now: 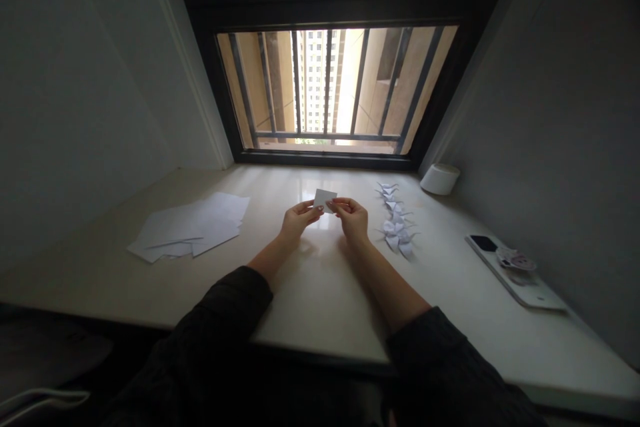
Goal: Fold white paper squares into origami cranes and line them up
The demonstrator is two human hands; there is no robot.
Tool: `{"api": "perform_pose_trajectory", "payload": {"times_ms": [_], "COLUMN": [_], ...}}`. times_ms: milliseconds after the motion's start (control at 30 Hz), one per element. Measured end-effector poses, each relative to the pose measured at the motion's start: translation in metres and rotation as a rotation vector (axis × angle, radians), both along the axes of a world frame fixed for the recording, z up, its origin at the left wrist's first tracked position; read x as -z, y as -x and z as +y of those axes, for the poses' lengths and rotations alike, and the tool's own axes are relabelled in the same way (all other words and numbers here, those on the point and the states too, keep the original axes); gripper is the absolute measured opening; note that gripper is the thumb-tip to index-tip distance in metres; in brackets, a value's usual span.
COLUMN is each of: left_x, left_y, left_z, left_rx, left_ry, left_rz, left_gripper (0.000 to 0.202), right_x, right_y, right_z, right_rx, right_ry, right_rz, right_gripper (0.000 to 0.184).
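A small folded piece of white paper is held up above the middle of the sill, its flat face toward me. My left hand pinches its left side between thumb and fingers. At the right side, my right hand grips it the same way, the thumb on its lower part. To the right of my hands stands a row of several folded paper cranes. A loose pile of white paper sheets lies to the left.
A phone with a round grip on its back lies by the right wall. A white cylindrical object sits in the far right corner. Beyond the sill is a dark-framed window with bars outside.
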State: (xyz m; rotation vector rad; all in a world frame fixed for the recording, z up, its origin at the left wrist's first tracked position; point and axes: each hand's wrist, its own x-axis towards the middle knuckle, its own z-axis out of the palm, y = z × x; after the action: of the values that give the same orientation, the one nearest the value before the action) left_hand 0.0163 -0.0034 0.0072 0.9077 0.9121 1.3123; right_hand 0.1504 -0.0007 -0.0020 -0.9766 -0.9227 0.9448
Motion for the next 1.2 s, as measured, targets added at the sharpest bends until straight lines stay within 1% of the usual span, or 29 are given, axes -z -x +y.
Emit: {"api": "perform_pose_trajectory", "payload": {"times_ms": [133, 200, 267, 367, 433, 500, 633, 800, 1067, 1133, 1200], "left_x": [0.001, 0.002, 0.003, 0.005, 0.005, 0.005, 0.006, 0.006, 0.010, 0.011, 0.011], "left_y": [0.000, 0.000, 0.000, 0.000, 0.000, -0.001, -0.002, -0.002, 0.002, 0.002, 0.002], "left_z": [0.000, 0.000, 0.000, 0.000, 0.000, -0.001, 0.000, 0.001, 0.007, 0.008, 0.007], "left_rx": [0.048, 0.035, 0.000, -0.027, -0.030, -0.026, -0.022, -0.033, -0.054, -0.038, 0.007], "left_ry": [0.035, 0.027, -0.002, -0.053, -0.073, -0.092, -0.127, -0.102, -0.019, -0.005, -0.005], "left_rz": [-0.015, -0.007, 0.009, 0.027, 0.042, 0.065, 0.097, 0.109, 0.043, 0.038, 0.059], "left_gripper": [0.042, 0.044, 0.046, 0.049, 0.050, 0.050, 0.050, 0.051, 0.052, 0.051, 0.050], "right_x": [0.004, 0.005, 0.007, 0.009, 0.010, 0.011, 0.012, 0.009, 0.010, 0.011, 0.011], "right_y": [0.001, 0.001, 0.002, 0.004, 0.005, 0.004, 0.003, 0.001, -0.005, -0.005, -0.006], "right_z": [0.003, 0.004, 0.004, 0.004, 0.005, 0.005, 0.004, 0.004, 0.009, 0.009, 0.009], "right_rx": [0.019, 0.009, -0.044, -0.134, -0.156, -0.154, -0.098, -0.028, -0.100, -0.102, -0.082], "right_ry": [-0.004, -0.010, -0.031, -0.072, -0.075, -0.056, 0.011, 0.073, 0.106, 0.097, 0.077], "right_rz": [0.027, 0.045, 0.066, 0.084, 0.093, 0.111, 0.093, 0.041, 0.048, 0.050, 0.032], "right_gripper": [0.032, 0.033, 0.036, 0.048, 0.053, 0.055, 0.055, 0.052, 0.043, 0.042, 0.041]}}
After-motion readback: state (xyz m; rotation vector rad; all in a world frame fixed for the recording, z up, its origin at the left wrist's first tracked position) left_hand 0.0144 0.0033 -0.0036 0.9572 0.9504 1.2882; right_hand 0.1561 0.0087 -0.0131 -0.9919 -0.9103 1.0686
